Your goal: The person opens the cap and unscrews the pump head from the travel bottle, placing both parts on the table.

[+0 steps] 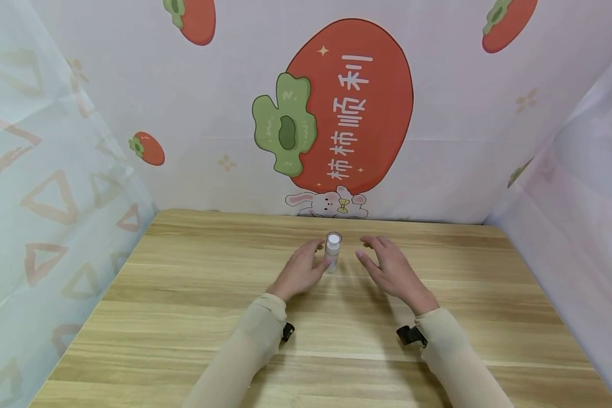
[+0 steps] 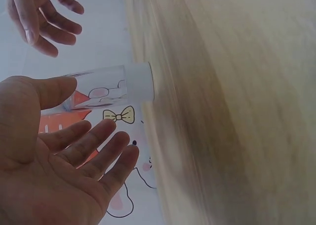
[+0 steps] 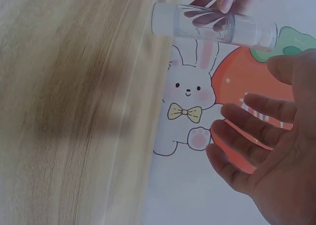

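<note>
A small clear bottle (image 1: 332, 253) with a white base and a white top under a clear cap stands upright on the wooden table. My left hand (image 1: 300, 268) is just to its left, fingers loosely spread and thumb right by the bottle's side. In the right wrist view the left thumb overlaps the clear bottle (image 3: 205, 24), and its fingers show behind it. My right hand (image 1: 391, 268) hovers to the right of the bottle, apart from it. Its fingers (image 3: 247, 146) are relaxed and slightly bent, and the palm holds nothing.
The wooden table (image 1: 194, 317) ends at a pale back wall cloth (image 1: 454, 170) printed with a big red persimmon and a white rabbit. Pale cloths hang along the left and right sides. Each wrist carries a small black device (image 1: 412, 335).
</note>
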{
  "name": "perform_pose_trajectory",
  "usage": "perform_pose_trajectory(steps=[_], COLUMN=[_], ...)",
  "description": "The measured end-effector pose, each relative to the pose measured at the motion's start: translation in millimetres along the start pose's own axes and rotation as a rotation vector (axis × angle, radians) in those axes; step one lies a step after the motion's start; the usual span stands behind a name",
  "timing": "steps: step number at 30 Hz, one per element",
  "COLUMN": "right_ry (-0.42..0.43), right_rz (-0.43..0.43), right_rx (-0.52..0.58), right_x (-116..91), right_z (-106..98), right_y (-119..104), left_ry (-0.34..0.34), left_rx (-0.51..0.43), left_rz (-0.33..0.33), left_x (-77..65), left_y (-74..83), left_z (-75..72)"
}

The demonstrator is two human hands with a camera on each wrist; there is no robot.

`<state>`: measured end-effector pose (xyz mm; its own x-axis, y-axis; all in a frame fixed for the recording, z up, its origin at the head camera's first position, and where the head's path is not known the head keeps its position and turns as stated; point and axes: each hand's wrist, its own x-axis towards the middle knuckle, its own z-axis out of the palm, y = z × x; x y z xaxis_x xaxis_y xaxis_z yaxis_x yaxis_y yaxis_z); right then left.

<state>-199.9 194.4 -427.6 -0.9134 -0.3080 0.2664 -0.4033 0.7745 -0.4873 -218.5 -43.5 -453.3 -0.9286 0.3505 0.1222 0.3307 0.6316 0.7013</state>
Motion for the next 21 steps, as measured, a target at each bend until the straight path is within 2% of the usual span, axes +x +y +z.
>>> perform_pose_trajectory(steps=[21], right_ry=[0.001], right_rz=[-0.006], right_rx=[0.04], right_x=[1.7], right_z=[0.8], right_y=[-2.2], left_ry=[-0.013], left_rx=[-0.134], left_rz=[-0.058], left_x=[6.6], left_y=[1.0], left_z=[13.3])
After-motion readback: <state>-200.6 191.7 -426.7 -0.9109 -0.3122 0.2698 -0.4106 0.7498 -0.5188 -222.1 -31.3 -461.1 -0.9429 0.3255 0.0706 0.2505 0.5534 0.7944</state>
